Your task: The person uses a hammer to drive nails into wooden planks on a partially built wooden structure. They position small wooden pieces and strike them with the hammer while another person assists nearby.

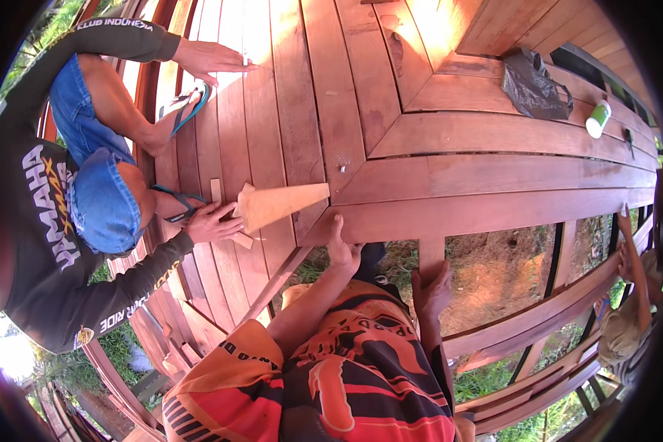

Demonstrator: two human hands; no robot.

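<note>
A reddish deck board (486, 197) runs along the near edge of the planking, its mitred end meeting the planks on the left. My left hand (342, 249) is closed at that end, its thumb up on the board's face and the other fingers mostly hidden at the edge. Lower and to the right, my right hand (431, 289) is open beside a short wooden joist (431, 250), fingers pointing up. A tapered wooden offcut (287, 204) lies across the planks just beyond my left hand. A co-worker's hand (215, 223) rests by its wide end.
A co-worker in denim shorts (107, 195) squats on the left planks. At far right another person's hand (625, 221) touches the board's end. A black plastic bag (535, 85) and a green-and-white container (598, 119) stand at the upper right. Open gaps between joists show soil (493, 280).
</note>
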